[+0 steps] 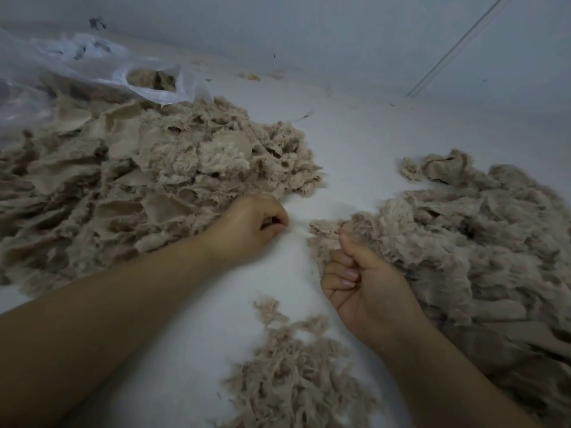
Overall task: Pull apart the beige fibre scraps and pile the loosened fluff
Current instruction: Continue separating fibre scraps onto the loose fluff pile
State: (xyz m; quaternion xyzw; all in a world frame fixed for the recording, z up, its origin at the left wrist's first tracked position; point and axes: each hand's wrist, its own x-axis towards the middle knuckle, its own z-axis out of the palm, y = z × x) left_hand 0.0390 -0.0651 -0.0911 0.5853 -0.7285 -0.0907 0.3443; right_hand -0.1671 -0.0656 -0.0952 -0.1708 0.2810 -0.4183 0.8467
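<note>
No readable writing, label, brand, number or sign shows anywhere here, neither on the beige fibre scraps (160,168) beyond the fingers nor on the clear plastic bag (92,66) farther off.

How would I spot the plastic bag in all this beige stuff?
Start at the big heap of beige scraps on the left and follow it toward the wall. At its far edge lies the clear plastic bag, crumpled, with more beige scraps showing inside. It is the only shiny, see-through thing there.
</note>
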